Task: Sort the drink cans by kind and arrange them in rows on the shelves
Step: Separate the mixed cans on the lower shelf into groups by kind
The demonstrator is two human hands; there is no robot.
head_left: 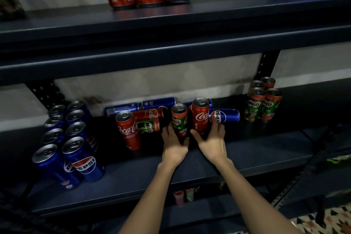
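Head view: your left hand (173,141) grips an upright Milo can (179,119), your right hand (212,138) a Coca-Cola can (200,117), mid-shelf (247,150). Both seem lifted from the unsorted jumble for sorting.

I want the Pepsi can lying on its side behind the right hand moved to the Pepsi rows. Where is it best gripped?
Probably around the middle of the lying Pepsi can, with the hand coming down from above and in front. Its rounded side faces up and its right half is clear. Its left end sits behind the upright Coca-Cola can that the right hand holds.
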